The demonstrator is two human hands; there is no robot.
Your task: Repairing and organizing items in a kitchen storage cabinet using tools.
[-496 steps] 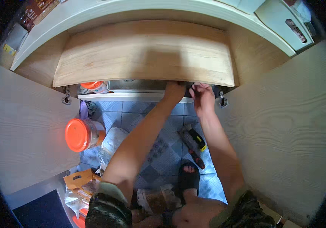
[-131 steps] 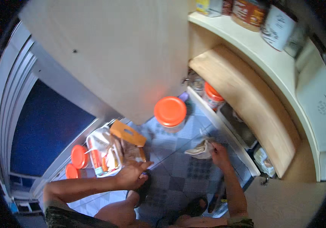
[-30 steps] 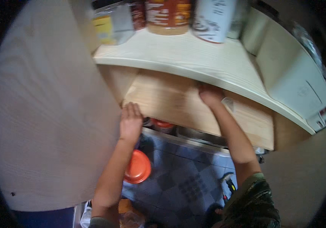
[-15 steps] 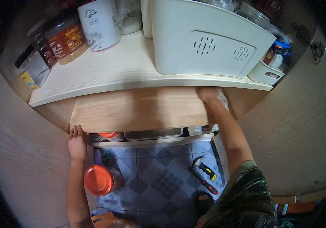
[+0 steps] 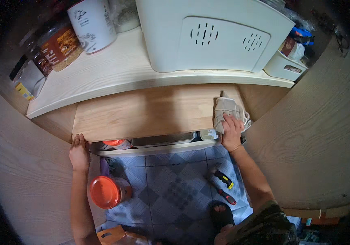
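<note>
A light wooden board (image 5: 134, 112) lies across the cabinet opening under the upper shelf. At its front left corner my left hand (image 5: 79, 152) grips the edge, fingertips on top. My right hand (image 5: 232, 132) is closed on a beige cloth (image 5: 227, 109), bunched up and resting on the board's right end. What lies inside or beneath the cloth is hidden.
Above, the white shelf (image 5: 101, 83) carries a big white bin (image 5: 167, 53), a small white basket (image 5: 283, 69), a white canister (image 5: 93, 26) and several jars. A red-lidded tub (image 5: 105, 192), a hammer (image 5: 224, 179) and a red-and-black-handled tool (image 5: 227, 197) are on the tiled floor.
My right hand has come from the board's far right toward its front right, bringing the cloth into fuller view. My left hand keeps its hold on the corner. The view has shifted slightly.
</note>
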